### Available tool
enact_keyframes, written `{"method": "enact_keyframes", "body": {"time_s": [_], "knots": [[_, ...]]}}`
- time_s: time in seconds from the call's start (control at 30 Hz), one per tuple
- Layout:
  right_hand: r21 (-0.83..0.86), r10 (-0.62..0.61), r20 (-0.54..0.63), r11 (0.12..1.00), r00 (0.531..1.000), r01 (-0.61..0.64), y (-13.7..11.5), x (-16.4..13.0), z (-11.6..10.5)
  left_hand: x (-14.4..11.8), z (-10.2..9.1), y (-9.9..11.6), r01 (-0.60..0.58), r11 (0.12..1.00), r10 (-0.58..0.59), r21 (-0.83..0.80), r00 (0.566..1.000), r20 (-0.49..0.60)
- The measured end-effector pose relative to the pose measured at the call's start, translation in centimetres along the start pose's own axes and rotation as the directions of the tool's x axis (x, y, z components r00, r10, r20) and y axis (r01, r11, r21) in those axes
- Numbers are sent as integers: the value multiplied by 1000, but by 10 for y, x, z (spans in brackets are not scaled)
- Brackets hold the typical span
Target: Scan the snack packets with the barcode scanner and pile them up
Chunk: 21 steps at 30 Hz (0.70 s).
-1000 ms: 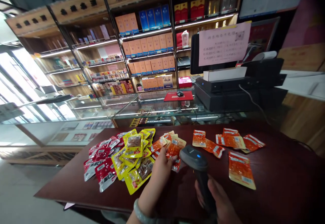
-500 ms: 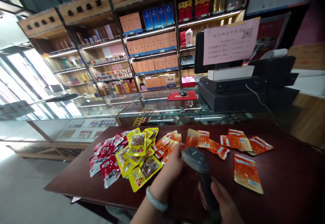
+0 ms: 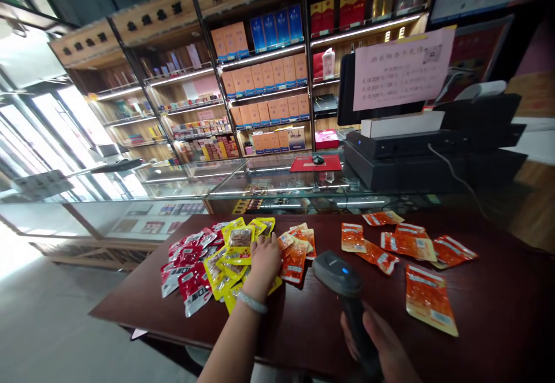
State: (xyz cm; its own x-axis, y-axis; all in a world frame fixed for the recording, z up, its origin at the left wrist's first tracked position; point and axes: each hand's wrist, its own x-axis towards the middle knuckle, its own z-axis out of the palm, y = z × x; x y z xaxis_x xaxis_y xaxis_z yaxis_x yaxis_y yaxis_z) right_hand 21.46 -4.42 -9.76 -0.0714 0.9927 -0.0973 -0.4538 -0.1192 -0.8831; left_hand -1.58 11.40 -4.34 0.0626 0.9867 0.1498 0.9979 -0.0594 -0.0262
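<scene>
The left hand is resting palm-down on the snack packets in the middle of the dark wooden table, fingers bent over the seam where the yellow packets are meeting the orange packets. Whether a packet is pinched under the fingertips I cannot tell; the back of the hand is hiding them. A pale bangle is sitting on that wrist.

The right hand is wrapping around the handle of a black barcode scanner, at about 4 o'clock from the left hand, with the scanner head pointing toward 11 o'clock and a small blue light showing on top.

Red packets are lying at 9 o'clock from the left hand. A looser group of scattered orange packets is lying at 3 o'clock, apart from the central heap, with 1 larger orange pouch nearest the scanner hand.

Judging from this, the careful way is lifting 1 packet clear of the heap, turning its barcode face up and flat, and keeping the scanner head steady and aimed at that 1 code, so neighbouring packets are not being read by mistake.

Behind the table, a glass counter is carrying a cash register.
</scene>
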Motion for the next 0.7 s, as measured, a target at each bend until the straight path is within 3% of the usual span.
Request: {"method": "enact_keyframes", "body": {"time_s": [0.1,0.33,0.57,0.7], "knots": [[15,0,66,1000,998,-1,0,0,-2,12,0,-6,-1,1000,0,19,999,43],[11,-28,56,1000,998,28,-1,-1,0,28,-6,-20,28,1000,-28,2,968,250],[1,-17,101,1000,995,17,6,4,-5,12,-11,-3,47,997,-43,-67,997,67],[-9,-31,108,999,994,32,6,4,-4,-5,-13,14,52,946,-44,-321,998,34]]}}
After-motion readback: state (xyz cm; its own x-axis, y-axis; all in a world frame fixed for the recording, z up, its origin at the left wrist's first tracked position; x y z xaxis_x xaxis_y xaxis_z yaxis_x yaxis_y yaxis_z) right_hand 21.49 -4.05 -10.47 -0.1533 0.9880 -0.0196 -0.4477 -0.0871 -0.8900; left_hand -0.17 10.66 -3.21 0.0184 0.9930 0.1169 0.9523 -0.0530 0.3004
